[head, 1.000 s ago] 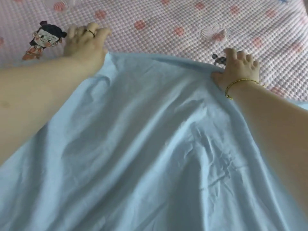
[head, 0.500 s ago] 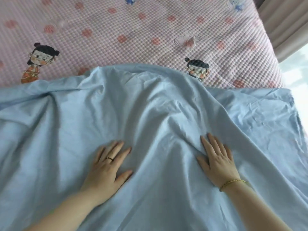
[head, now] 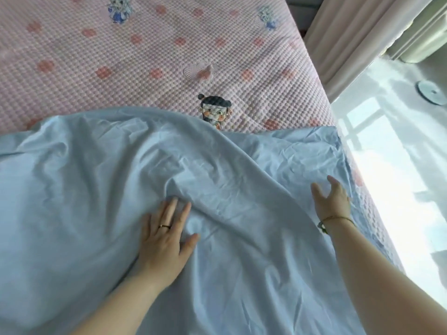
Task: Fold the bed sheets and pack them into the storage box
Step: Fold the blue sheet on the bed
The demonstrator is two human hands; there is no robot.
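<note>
While the blue sheet (head: 96, 201) lies rumpled across the pink bed cover (head: 145, 56), the left hand (head: 164, 240) presses it flat, fingers spread. The right hand (head: 332, 204), fingers loose and apart, sits by its right edge, with a curtain (head: 343, 39) beyond.

Strong daylight is admitted from the right, where the floor (head: 399, 180) is blown out by glare; soft blur and wide-angle bending are seen at the edges.

A plain pale-blue bed sheet (head: 101, 194) lies over a pink quilted bed cover (head: 150, 93) — dotted with coral-red spots and printed with cartoon figures, one black-haired (head: 214, 110), two in blue. Cream curtains (head: 343, 37) hang beside it — the floor (head: 391, 170) glares white.
</note>
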